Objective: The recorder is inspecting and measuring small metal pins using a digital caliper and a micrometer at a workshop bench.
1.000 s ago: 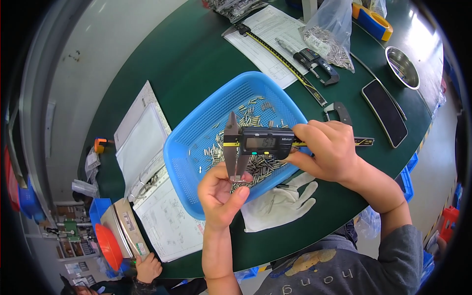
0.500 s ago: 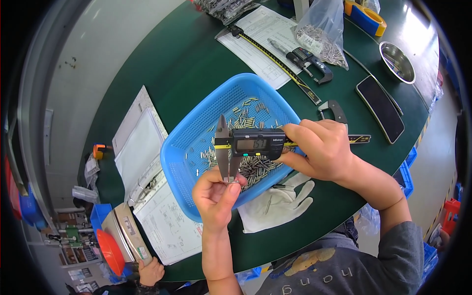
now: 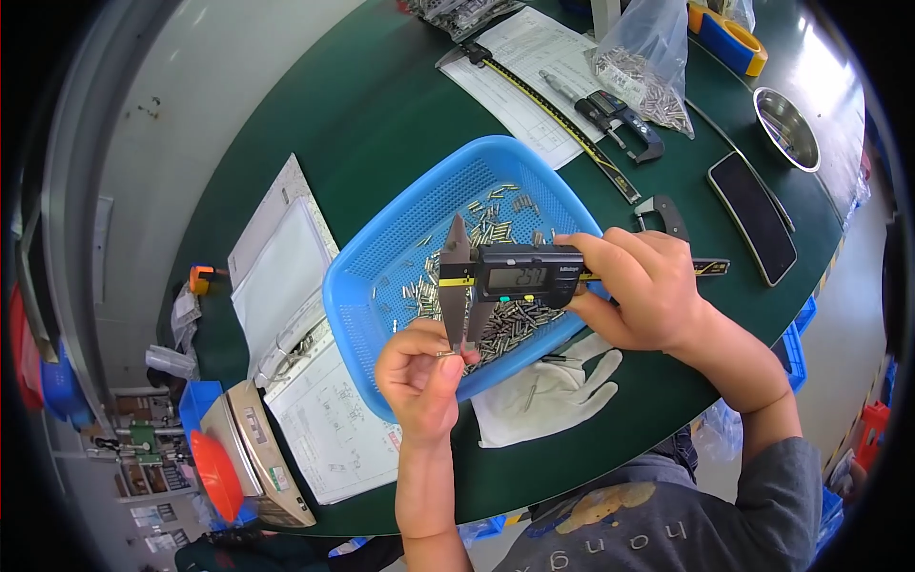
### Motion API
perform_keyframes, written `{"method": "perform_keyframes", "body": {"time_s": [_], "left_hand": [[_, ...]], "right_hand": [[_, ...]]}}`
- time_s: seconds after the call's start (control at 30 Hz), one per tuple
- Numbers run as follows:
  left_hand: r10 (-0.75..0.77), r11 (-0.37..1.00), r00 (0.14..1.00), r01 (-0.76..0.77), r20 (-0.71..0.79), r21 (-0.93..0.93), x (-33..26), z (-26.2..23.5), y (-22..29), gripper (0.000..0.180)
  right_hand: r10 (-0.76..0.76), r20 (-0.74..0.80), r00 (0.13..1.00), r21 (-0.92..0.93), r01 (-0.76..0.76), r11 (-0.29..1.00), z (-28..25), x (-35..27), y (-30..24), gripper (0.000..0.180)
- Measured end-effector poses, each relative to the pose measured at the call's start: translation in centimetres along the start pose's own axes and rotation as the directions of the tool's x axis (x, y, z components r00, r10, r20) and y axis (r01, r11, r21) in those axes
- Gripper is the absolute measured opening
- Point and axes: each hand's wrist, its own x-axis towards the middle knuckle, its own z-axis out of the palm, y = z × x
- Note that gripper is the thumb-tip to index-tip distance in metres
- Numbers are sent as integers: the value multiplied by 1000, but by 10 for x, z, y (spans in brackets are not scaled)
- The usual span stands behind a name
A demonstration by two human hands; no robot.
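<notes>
Your left hand (image 3: 419, 367) pinches a small metal pin (image 3: 448, 354) between the digital caliper (image 3: 519, 276) jaws over the blue basket (image 3: 381, 286), right hand (image 3: 639, 286) closed on the slider; loosen that pinch or tilt, and it likely drops among the loose pins (image 3: 505, 324).

Both hands (image 3: 534, 329) closed, raised, pinching.

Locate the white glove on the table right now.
In the head view the white glove lies flat on the green table, just below the blue basket, between the left hand and the right forearm.
</notes>
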Motion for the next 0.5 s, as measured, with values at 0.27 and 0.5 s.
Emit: {"method": "perform_keyframes", "body": {"time_s": [0.27,0.5], "left_hand": [[0,1000,1000,0,4,22,1,1,-1,13],[-1,1000,1000,2,-4,28,1,1,-1,13]], "right_hand": [[-5,-18,1000,-1,5,1000,0,0,1,39],[-10,-35,999,4,10,1000,1,-1,1,38]]}}
